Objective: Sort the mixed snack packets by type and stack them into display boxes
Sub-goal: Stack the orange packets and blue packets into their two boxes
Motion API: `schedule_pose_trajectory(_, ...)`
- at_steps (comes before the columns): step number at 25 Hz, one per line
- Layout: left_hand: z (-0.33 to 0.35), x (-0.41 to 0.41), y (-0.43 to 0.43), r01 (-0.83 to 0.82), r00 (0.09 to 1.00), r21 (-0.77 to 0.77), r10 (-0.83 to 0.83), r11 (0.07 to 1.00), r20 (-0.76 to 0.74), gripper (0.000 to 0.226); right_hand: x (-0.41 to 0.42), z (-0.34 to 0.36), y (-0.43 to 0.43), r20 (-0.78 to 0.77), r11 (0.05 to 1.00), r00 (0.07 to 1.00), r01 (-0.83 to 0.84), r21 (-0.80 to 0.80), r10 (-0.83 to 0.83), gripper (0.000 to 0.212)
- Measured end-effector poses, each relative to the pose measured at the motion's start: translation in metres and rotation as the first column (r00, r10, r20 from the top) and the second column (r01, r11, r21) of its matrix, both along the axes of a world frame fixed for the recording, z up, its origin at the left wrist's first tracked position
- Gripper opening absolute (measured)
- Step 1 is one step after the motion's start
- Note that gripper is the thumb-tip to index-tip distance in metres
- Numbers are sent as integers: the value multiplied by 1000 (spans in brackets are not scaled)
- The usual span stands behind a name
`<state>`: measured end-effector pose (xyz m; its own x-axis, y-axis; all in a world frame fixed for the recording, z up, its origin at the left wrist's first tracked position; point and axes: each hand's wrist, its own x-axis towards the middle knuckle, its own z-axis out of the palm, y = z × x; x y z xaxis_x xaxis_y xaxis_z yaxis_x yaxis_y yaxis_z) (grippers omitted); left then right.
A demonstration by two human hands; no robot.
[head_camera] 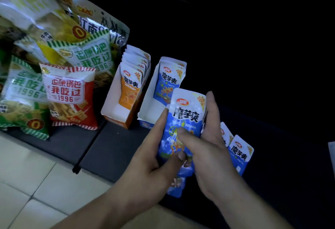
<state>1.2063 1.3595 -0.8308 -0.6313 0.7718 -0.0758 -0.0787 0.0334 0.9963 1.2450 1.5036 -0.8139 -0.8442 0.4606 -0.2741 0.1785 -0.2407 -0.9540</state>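
- Both hands are on the small bunch of blue packets (183,120), held upright just in front of the blue box (149,102).
- My left hand (155,158) grips the bunch low on its left edge, thumb across the printed face. My right hand (213,138) pinches it from the right, thumb on the front and fingers running up the far edge.
- I judge these packets light and soft: thin glossy film round a limp filling, so they will bend rather than stand stiff.
- The film looks slick, and at least one packet hangs lower than the rest at the bottom. A loose hold would probably let them slide apart.
- Best hold, I think, is by the two long edges near the middle, squaring the bunch with thumb pressure on the face rather than by the flimsy sealed top.
- The blue box has one blue packet leaning at its back and room in front. Its card walls look thin and likely to shift if bumped.
- The orange box (111,110) beside it holds a row of orange packets (129,87).
- More loose blue ones (240,153) lie on the dark desk (108,147) to my right.
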Motion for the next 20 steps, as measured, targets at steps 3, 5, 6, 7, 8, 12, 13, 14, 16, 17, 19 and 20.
schedule_pose_trajectory(3, 10, -28, -13, 22, 998, -88, -16, 996, 65, 79, -9, 7, 19, -35, 997, 997, -69, 32, 70, 110)
schedule_pose_trajectory(5, 11, -42, -13, 46, 998, -128, -40, 991, 54, 79, -17, 15, 31, -6, 990, 990, -143, -5, 143, 99)
schedule_pose_trajectory(6, 9, -48, -14, 59, 998, -148, -53, 987, 42, 79, -21, 17, 34, 24, 985, 985, -169, -30, 169, 90)
schedule_pose_trajectory(7, 9, -54, -15, 68, 996, -161, -59, 985, 60, 80, -23, 18, 35, 51, 982, 982, -181, -45, 183, 82)
schedule_pose_trajectory(8, 9, -58, -16, 67, 995, -142, -56, 988, 80, 81, -25, 16, 34, 69, 983, 982, -172, -61, 176, 75)
schedule_pose_trajectory(12, -3, -67, -22, -230, 950, -91, 244, 969, 196, 75, -29, 1, 21, 70, 985, 996, 63, -161, -52, 73)
schedule_pose_trajectory(13, -7, -64, -21, -327, 912, -86, 338, 941, 232, 69, -29, -3, 18, 71, 974, 989, 137, -182, -126, 75)
schedule_pose_trajectory(14, -10, -59, -19, -399, 876, -71, 403, 914, 265, 62, -28, -6, 15, 67, 963, 982, 186, -194, -176, 76)
schedule_pose_trajectory(16, -10, -45, -14, -464, 836, -61, 460, 884, 300, 53, -27, -8, 8, 56, 956, 975, 220, -196, -213, 76)
schedule_pose_trajectory(17, -9, -40, -10, -480, 830, -67, 477, 875, 289, 50, -26, -8, 5, 51, 956, 976, 217, -195, -211, 75)
schedule_pose_trajectory(19, -7, -32, -3, -526, 819, -77, 529, 847, 221, 46, -27, -5, 1, 46, 962, 982, 191, -196, -186, 73)
schedule_pose_trajectory(20, -4, -29, 0, -552, 812, -70, 554, 831, 183, 42, -27, -3, -1, 43, 968, 986, 164, -190, -158, 73)
